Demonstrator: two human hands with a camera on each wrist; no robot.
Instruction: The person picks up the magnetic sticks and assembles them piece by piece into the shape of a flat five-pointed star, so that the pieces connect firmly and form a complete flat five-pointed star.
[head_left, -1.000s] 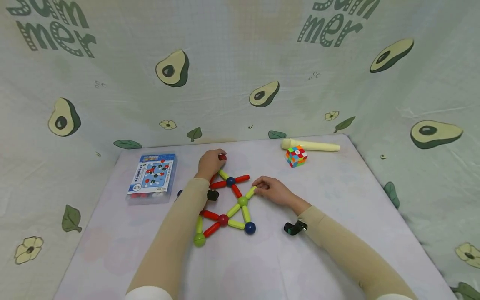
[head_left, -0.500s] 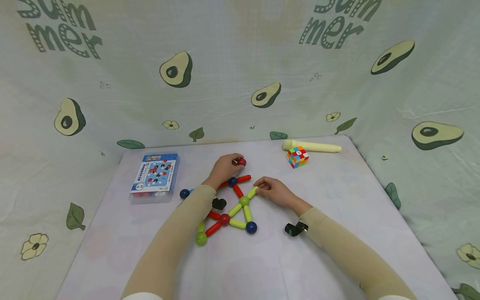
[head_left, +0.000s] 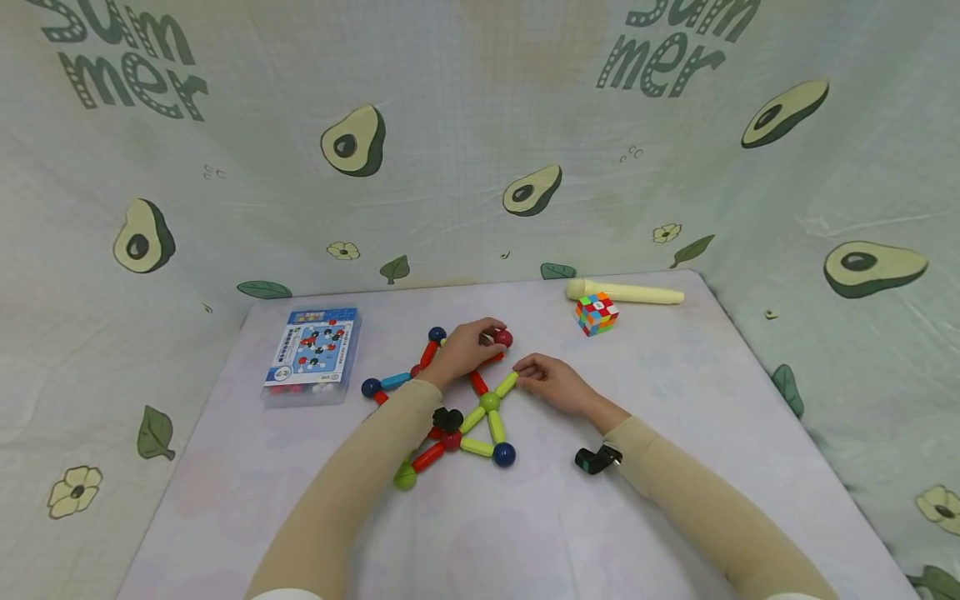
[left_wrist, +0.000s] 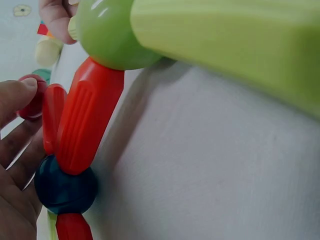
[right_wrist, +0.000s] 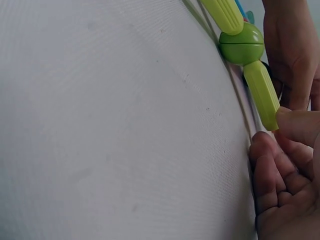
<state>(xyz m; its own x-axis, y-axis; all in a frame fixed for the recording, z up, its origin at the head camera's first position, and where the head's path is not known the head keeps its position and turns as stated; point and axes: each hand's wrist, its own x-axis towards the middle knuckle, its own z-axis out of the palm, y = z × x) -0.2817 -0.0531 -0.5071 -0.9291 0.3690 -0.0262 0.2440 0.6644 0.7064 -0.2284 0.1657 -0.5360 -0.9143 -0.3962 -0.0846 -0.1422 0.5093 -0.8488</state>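
Between thumb and fingers, my left hand (head_left: 463, 352) pinches a red ball (head_left: 504, 338). In the left wrist view that ball (left_wrist: 33, 102) is right by the end of a red rod (left_wrist: 53, 120), which joins a dark blue ball (left_wrist: 66, 185); whether they touch I cannot tell. My right hand (head_left: 557, 386) pinches the free end of a yellow-green rod (head_left: 507, 384) fixed in a green ball (head_left: 490, 402). These belong to a flat ball-and-rod construction on the table, with red, blue (head_left: 504, 454) and green balls. My left hand and forearm cover part of it.
A plastic box (head_left: 311, 357) with a molecule picture stands at the left rear. Toward the right rear lie a puzzle cube (head_left: 597, 314) and a pale yellow microphone-shaped stick (head_left: 630, 293). A printed cloth (head_left: 450, 125) hangs behind the table (head_left: 525, 533).
My left hand has carried the red ball rightward and slightly nearer, from the construction's far side to the red rod's end. The right hand has stayed almost still on the yellow-green rod.
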